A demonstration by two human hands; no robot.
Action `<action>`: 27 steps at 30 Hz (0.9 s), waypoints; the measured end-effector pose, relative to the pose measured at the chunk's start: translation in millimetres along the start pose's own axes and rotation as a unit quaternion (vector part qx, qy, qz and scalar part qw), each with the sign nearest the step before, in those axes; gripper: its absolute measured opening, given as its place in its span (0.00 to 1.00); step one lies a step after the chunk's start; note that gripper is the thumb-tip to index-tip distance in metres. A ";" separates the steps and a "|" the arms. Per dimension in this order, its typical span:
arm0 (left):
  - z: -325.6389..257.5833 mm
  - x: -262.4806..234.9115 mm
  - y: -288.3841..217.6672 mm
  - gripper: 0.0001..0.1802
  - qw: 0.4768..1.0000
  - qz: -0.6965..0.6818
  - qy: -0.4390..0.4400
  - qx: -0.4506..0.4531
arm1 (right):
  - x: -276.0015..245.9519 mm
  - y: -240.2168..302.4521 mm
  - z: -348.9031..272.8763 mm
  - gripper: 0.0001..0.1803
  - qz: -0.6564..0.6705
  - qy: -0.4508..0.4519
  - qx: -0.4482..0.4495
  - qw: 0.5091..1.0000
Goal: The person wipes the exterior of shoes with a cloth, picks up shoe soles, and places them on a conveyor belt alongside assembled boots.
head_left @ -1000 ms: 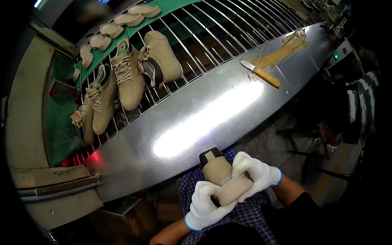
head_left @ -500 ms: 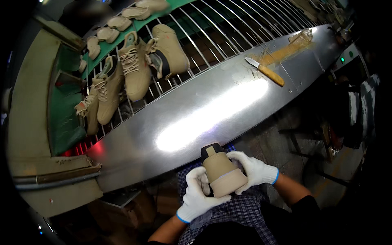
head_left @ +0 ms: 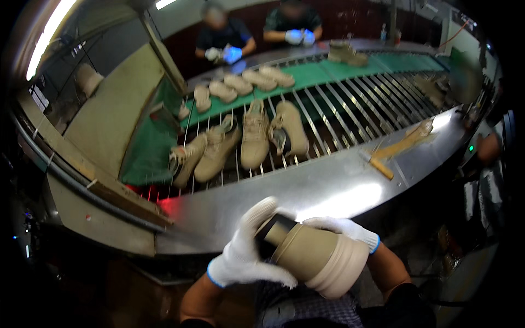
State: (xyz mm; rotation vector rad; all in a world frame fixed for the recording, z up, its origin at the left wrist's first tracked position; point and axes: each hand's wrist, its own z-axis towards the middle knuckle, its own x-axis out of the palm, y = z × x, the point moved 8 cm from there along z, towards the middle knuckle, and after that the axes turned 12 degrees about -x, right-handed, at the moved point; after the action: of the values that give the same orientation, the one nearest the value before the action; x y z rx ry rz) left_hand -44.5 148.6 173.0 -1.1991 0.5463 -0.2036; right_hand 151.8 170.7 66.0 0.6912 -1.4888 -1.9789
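Head view, looking down on a curved shoe line. I held one tan, unlaced boot with a pale ribbed sole and black collar [head_left: 314,257] at the 6 o'clock edge of the picture, above my lap and just clear of the curved stainless-steel bench [head_left: 306,191]. The boot lay tilted, its sole turned toward 4 o'clock and its collar toward 10 o'clock.

My left hand [head_left: 246,249], in a white knit glove with a blue cuff, was wrapped about the collar end, fingers closed on the boot and the forefinger stretched up toward 12 o'clock. My right hand [head_left: 342,228], gloved alike, gripped the far side of the upper; its fingertips were hidden behind the boot. Both forearms entered from the lower edge, elbows bent.

By my judgement the work was under way: this boot was off the line and in hand, not yet set down. Four tan laced boots [head_left: 240,145] lay on the metal bar rack [head_left: 350,104] at 11 o'clock, and loose tan soles [head_left: 246,83] sat on the green belt [head_left: 328,70] beyond. An orange-handled knife [head_left: 376,165] rested on the bench at 2 o'clock. Two other people stood at 12 o'clock.
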 end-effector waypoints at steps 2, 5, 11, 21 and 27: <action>-19.7 -7.7 -13.1 0.73 0.991 0.017 -0.113 0.076 | -32.8 10.7 7.3 0.28 0.083 -0.202 -0.037 0.975; -3.3 11.6 -27.7 0.56 0.917 0.306 -0.233 0.103 | -46.6 58.0 22.5 0.31 -0.029 -0.245 -0.195 0.949; 25.4 21.8 -32.2 0.50 0.909 0.247 -0.282 0.182 | -64.9 138.4 28.7 0.32 -0.358 -0.181 -0.174 0.899; 48.2 49.5 -29.7 0.52 0.927 0.233 -0.215 0.202 | -70.9 141.9 17.8 0.19 -0.529 -0.185 -0.257 0.788; 39.3 48.0 -27.3 0.53 0.919 0.254 -0.223 0.202 | -51.1 170.0 47.4 0.19 -0.583 -0.108 -0.033 0.804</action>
State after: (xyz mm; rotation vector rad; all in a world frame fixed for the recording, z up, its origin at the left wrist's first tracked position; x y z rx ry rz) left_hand 19.9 150.5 194.1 -0.6359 0.3702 0.3814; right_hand 177.1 200.6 245.5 1.6747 -1.1443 -3.0452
